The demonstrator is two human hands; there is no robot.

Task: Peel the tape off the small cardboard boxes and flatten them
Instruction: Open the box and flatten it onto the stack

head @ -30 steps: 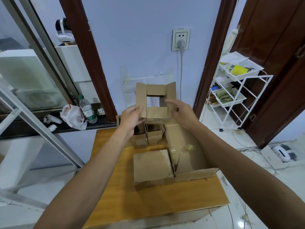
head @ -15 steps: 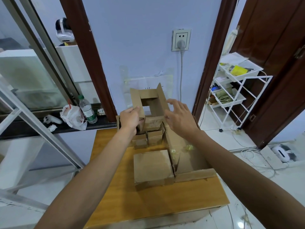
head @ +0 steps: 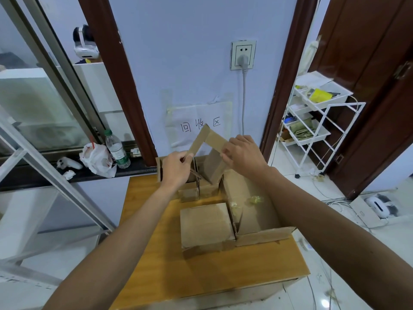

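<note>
Since a moment ago the small box (head: 215,138) has gone from a square open frame to a leaning, squashed shape, with one corner poking up toward the wall. It is held in the air over the far end of the table (head: 156,253), above the other little boxes (head: 190,193). It sits right between the two hands. The left hand (head: 176,168) has its fingers curled round the low left edge. The right hand (head: 243,155) pinches the higher right side with thumb and fingers. So the box runs from low on the left to high on the right. Both hands are on it, so neither has to reach. I think the box is only partly flat. To finish, the hands likely need to push its two sides together until the walls lie on each other. No tape on it can be seen from here.
</note>
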